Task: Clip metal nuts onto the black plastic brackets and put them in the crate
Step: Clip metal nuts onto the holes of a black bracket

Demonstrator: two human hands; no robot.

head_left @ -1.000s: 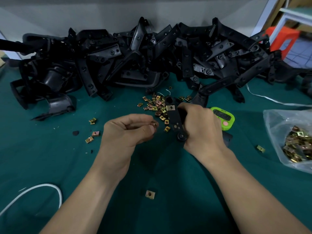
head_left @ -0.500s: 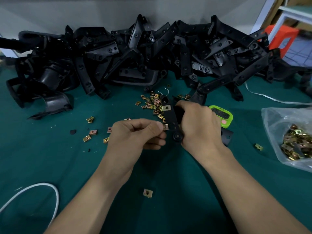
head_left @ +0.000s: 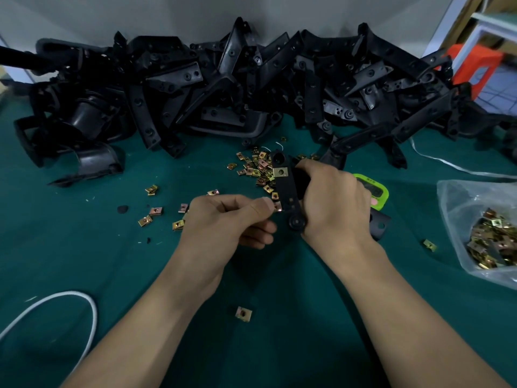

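The right hand, right of frame centre, grips one black bracket. Its fingers are curled round the right side of the part, and the fingertips are hidden behind it. The bracket stands roughly upright in the frame, above the green mat. Its round boss is at the lower end. A clipped nut sits on its upper section.

The left hand, at frame centre, pinches a metal nut between thumb and forefinger. The remaining fingers are curled under the palm. This nut touches the left edge of the bracket, just above the boss.

Loose nuts lie scattered on the mat to the upper left of the bracket. A single nut lies between the forearms. The bracket pile spans the upper frame. A green timer lies behind the right hand. A plastic bag of nuts sits at the right edge. A white cable loops at lower left.
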